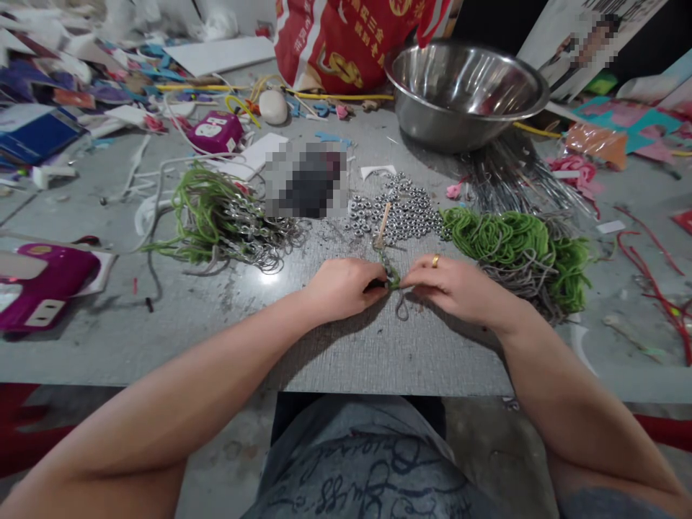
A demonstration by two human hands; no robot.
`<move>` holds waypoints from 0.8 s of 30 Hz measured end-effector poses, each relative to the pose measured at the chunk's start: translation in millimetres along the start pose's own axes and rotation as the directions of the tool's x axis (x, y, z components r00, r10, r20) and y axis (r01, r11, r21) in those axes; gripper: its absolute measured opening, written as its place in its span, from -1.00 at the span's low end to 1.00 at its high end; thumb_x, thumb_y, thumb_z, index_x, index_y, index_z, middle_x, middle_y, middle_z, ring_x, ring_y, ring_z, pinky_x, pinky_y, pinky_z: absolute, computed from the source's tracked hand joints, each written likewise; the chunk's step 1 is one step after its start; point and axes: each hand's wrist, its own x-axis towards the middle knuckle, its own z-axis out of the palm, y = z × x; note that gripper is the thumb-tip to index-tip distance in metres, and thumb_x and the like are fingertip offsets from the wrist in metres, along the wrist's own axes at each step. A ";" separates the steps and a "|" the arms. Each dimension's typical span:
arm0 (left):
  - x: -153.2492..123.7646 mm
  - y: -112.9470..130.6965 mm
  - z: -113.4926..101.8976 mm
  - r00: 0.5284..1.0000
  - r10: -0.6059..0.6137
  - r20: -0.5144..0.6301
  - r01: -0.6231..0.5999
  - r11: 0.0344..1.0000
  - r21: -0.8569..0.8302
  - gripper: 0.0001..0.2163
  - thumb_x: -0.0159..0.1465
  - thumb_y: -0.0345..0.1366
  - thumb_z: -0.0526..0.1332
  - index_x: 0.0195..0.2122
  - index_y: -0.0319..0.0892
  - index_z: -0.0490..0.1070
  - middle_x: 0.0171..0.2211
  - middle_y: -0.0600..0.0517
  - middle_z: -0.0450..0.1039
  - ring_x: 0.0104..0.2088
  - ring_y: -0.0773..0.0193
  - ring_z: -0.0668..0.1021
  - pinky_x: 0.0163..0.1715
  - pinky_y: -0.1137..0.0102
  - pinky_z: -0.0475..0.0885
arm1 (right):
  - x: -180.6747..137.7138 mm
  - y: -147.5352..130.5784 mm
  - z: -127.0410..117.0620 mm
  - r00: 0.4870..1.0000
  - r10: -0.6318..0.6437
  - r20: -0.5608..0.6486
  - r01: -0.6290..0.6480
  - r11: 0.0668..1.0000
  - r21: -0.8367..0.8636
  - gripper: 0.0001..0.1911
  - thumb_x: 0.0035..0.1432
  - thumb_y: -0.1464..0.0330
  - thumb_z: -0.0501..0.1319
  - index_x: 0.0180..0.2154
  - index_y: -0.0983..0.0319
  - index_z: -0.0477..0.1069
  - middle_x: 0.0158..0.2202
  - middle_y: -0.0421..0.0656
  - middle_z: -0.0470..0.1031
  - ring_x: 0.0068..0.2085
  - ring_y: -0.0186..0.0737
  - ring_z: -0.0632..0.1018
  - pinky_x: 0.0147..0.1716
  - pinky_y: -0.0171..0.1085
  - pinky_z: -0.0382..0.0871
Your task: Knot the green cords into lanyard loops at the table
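Between my two hands, a green and grey braided cord [393, 277] is held just above the table, with a loose grey end curling down below it. My left hand [351, 287] pinches the cord from the left. From the right, my right hand [446, 282], with a gold ring on one finger, pinches it too. A thin wooden stick [384, 222] stands at the cord's far end. Small silver beads [408, 205] are spread just beyond my hands. Bundles of green and grey cord [508, 241] lie to the right.
Cords with metal rings [227, 213] are piled at left. A steel bowl [468, 97] and a red bag [346, 47] stand at the back. Purple power strips [51, 285] lie at left, with scraps behind. Red cords [657, 288] lie far right on the grey table [422, 357].
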 end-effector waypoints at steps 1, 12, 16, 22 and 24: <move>0.0 -0.1 -0.1 1.000 0.003 0.003 -0.003 1.000 0.001 -0.80 0.22 -0.22 0.09 -0.23 -0.11 0.45 -0.37 0.03 0.53 -0.33 0.23 0.54 -0.43 0.43 0.31 | 0.2 -0.6 0.1 0.998 -0.024 0.065 0.022 0.999 0.031 -0.77 0.18 0.47 0.08 -0.17 0.18 0.45 -0.22 -0.12 0.44 -0.24 -0.26 0.47 -0.25 -0.29 0.30; 0.6 0.3 0.5 1.000 0.001 0.001 -0.001 1.000 0.020 -0.82 0.23 -0.22 0.09 -0.27 -0.12 0.45 -0.37 0.04 0.53 -0.33 0.22 0.54 -0.45 0.43 0.29 | 8.5 -3.1 13.9 0.998 0.046 0.043 -0.047 0.999 0.023 -0.83 0.23 0.34 0.06 -0.33 0.22 0.39 -0.31 -0.14 0.40 -0.31 -0.28 0.42 -0.31 -0.30 0.26; 0.6 -0.2 1.4 1.000 -0.003 -0.001 0.003 0.999 0.036 -0.81 0.23 -0.19 0.11 -0.30 -0.14 0.46 -0.40 0.02 0.52 -0.35 0.22 0.54 -0.47 0.44 0.28 | 12.0 -5.6 19.0 0.970 0.149 -0.191 -0.112 0.975 0.193 -0.83 0.23 0.34 0.04 -0.36 0.22 0.35 -0.37 -0.17 0.45 -0.32 -0.28 0.44 -0.31 -0.30 0.26; 1.0 -0.2 1.2 1.000 0.007 -0.001 -0.007 0.999 0.051 -0.80 0.22 -0.19 0.11 -0.29 -0.13 0.48 -0.35 0.02 0.55 -0.31 0.19 0.56 -0.44 0.41 0.30 | 16.7 -6.4 31.8 0.927 0.269 -0.261 -0.242 0.961 0.132 -0.88 0.18 0.35 0.10 -0.33 0.20 0.40 -0.42 -0.19 0.49 -0.40 -0.30 0.45 -0.40 -0.33 0.24; 1.1 -0.1 0.9 1.000 0.012 0.003 -0.012 0.999 0.039 -0.80 0.22 -0.19 0.11 -0.25 -0.11 0.48 -0.33 0.03 0.56 -0.29 0.19 0.56 -0.41 0.41 0.32 | 16.5 -5.3 34.7 0.940 0.226 -0.255 -0.213 0.974 0.077 -0.87 0.18 0.38 0.09 -0.32 0.21 0.41 -0.39 -0.17 0.50 -0.35 -0.27 0.47 -0.36 -0.32 0.26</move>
